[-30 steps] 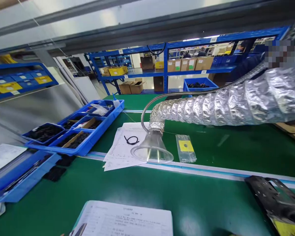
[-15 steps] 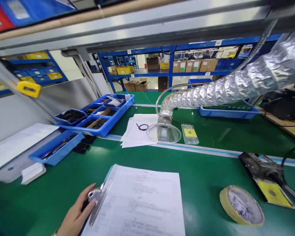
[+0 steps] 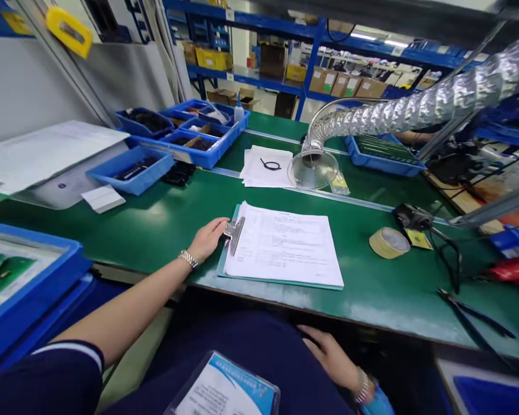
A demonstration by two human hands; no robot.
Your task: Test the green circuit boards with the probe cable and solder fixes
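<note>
A clipboard [image 3: 285, 248] with a stack of printed sheets lies flat near the front edge of the green bench. My left hand [image 3: 207, 238] is at its metal clip [image 3: 234, 234], fingers closed over the clip end, with part of the grip hidden. Below the bench edge, my right hand [image 3: 332, 358] rests on my lap, its fingers loosely spread and nothing visible in them. Right of the clipboard is a roll of yellowish tape [image 3: 389, 242]. Farther right lie pliers [image 3: 476, 314] with dark handles.
Behind the clipboard, a fume hood [image 3: 313, 169] on a silver duct hangs over loose papers [image 3: 263, 173] with a black cable loop. Blue parts bins [image 3: 211, 153] stand at the back left. A blue tray of circuit boards [image 3: 64, 253] is at the left. A black device [image 3: 413, 218] sits right.
My view has tilted down, bringing my lap, right hand, pliers and left tray into sight. My left hand stays at the clipboard's clip.
</note>
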